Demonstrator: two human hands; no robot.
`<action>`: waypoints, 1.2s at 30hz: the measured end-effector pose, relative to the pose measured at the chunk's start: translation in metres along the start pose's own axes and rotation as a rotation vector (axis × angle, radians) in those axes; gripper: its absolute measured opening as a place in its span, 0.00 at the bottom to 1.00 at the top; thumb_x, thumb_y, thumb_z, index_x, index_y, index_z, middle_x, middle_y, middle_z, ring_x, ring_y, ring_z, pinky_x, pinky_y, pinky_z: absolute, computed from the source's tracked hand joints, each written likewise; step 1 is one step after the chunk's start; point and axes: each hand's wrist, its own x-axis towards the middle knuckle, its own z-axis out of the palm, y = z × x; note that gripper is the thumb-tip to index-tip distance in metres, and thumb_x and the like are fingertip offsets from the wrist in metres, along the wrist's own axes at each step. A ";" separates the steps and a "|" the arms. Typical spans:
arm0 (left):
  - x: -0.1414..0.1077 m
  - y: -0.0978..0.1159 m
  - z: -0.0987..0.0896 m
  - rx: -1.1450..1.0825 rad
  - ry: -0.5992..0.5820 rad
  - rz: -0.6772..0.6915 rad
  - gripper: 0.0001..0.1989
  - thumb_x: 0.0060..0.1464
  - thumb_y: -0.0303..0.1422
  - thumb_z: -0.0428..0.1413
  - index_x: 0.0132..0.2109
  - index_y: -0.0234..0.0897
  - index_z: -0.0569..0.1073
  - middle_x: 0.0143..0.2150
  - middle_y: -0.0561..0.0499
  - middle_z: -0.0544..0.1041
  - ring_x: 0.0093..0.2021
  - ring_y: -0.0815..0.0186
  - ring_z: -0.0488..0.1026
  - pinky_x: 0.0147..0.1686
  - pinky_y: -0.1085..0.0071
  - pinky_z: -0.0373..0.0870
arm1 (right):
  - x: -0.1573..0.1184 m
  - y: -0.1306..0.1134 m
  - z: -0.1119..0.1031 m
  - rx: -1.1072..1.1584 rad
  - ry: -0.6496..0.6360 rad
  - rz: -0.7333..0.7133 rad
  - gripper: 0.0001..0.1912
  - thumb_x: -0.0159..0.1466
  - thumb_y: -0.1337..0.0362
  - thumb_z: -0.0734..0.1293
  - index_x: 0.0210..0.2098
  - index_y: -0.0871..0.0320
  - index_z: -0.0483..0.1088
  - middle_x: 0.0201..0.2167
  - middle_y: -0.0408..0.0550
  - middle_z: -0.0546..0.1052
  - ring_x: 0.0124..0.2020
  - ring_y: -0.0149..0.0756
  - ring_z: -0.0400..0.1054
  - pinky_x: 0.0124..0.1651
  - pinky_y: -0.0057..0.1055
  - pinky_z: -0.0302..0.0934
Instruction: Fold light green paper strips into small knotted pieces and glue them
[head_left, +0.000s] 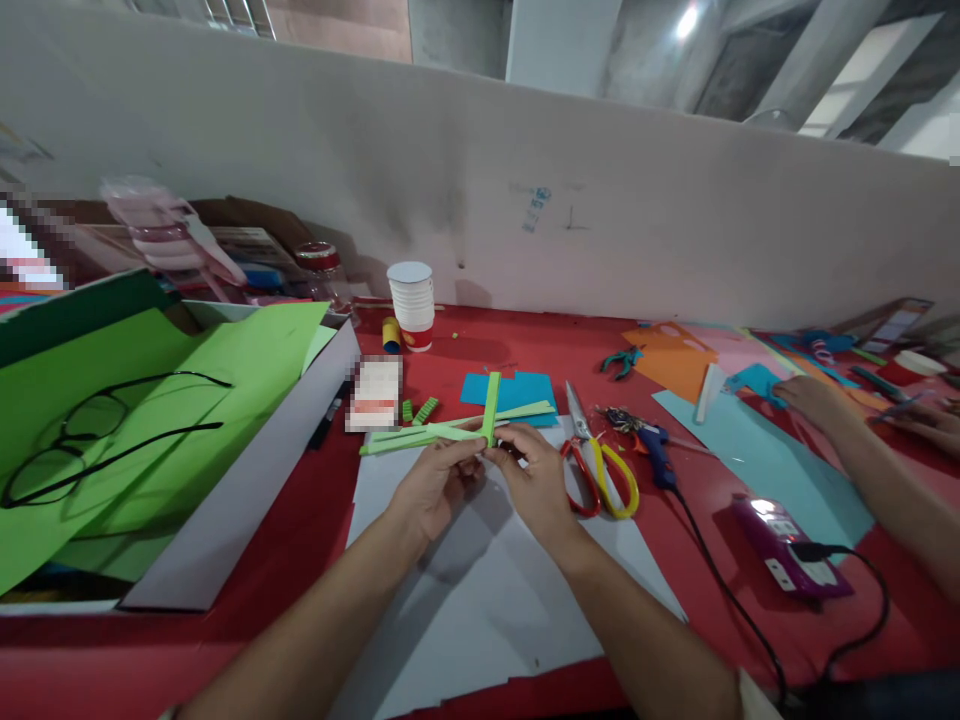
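Strip of narrow bright-green paper (492, 400) stands nearly upright in the head view, to the left of the open landmark, a pair of metal scissors with one red and one yellow handle (586, 432). Left hand (435, 490) and right hand (536, 480) meet at its lower end, each grip a fingertip pinch on it. A paler green length runs leftward from that end; whether it belongs to the same strip, I cannot tell.

Left of the scissors, behind the hands, loose light-green paper strips (525, 411) cross a flat bright-blue paper piece (472, 388), and small green ridged pieces (425, 411) lie farther left. Below the scissors a large white paper sheet (480, 640) spreads over the red worktop (330, 540). Just right of the scissors rests a blue glue gun (657, 455); farther right sits a purple-and-white power box (799, 560). Beyond it, well to the right of the scissors, another person's hand (806, 400) touches a small blue paper piece (754, 378). Far left of the scissors, a white-walled box (247, 490) holds green paper sheets (270, 350) with black-framed glasses on top.
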 end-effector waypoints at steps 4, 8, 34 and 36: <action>-0.001 0.001 -0.002 0.098 -0.049 0.129 0.11 0.36 0.27 0.65 0.33 0.35 0.76 0.27 0.53 0.76 0.27 0.72 0.70 0.32 0.75 0.65 | -0.001 0.000 0.002 0.054 -0.031 0.026 0.07 0.59 0.66 0.65 0.35 0.51 0.74 0.33 0.44 0.74 0.37 0.36 0.67 0.39 0.31 0.60; -0.001 0.002 -0.003 0.120 -0.032 0.138 0.11 0.36 0.27 0.65 0.32 0.35 0.76 0.28 0.52 0.77 0.28 0.71 0.71 0.33 0.74 0.65 | -0.002 0.002 0.004 0.051 -0.003 0.073 0.08 0.59 0.64 0.65 0.38 0.51 0.73 0.36 0.45 0.74 0.34 0.35 0.66 0.36 0.30 0.61; -0.009 -0.006 0.003 0.248 -0.039 0.359 0.06 0.42 0.29 0.62 0.32 0.36 0.78 0.28 0.51 0.78 0.31 0.67 0.72 0.38 0.71 0.66 | -0.001 0.007 0.008 0.455 -0.014 0.383 0.11 0.59 0.55 0.65 0.32 0.56 0.72 0.27 0.42 0.71 0.28 0.31 0.64 0.32 0.27 0.59; -0.008 -0.007 0.002 0.259 -0.028 0.363 0.06 0.42 0.29 0.61 0.32 0.36 0.78 0.29 0.51 0.78 0.32 0.67 0.72 0.39 0.70 0.66 | -0.001 0.007 0.009 0.472 -0.008 0.411 0.10 0.59 0.56 0.65 0.32 0.56 0.72 0.27 0.41 0.71 0.28 0.30 0.63 0.32 0.26 0.58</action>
